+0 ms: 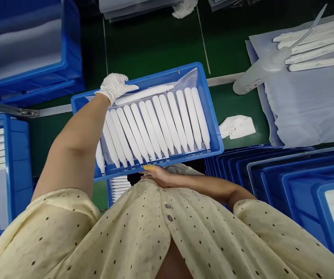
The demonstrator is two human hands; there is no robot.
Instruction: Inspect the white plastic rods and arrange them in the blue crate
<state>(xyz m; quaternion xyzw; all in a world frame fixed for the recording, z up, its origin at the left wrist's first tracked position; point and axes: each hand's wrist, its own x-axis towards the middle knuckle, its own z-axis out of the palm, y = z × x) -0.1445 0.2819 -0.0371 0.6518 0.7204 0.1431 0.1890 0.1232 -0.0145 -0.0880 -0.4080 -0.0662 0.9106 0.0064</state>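
A blue plastic bin (217, 145) is tilted in front of my body. Inside it, slim white tube-like pieces (161, 126) with narrow tips lie side by side on a translucent sheet, and one more lies crosswise along the far wall. My left hand (116, 88), in a white glove, grips the far rim with its thumb inside the bin. At the near edge, against my shirt, my right hand (158, 175) holds the bin. That hand is bare except for a yellow cover on one finger; its other fingers are partly hidden.
Blue bins stand at the far left (72, 50), at the near left (18, 166) and in a row at the right (297, 186). A squeeze bottle (260, 71) and several white pieces (321, 42) rest on sheets at the right. A white cloth (238, 126) lies on the green table (155, 44).
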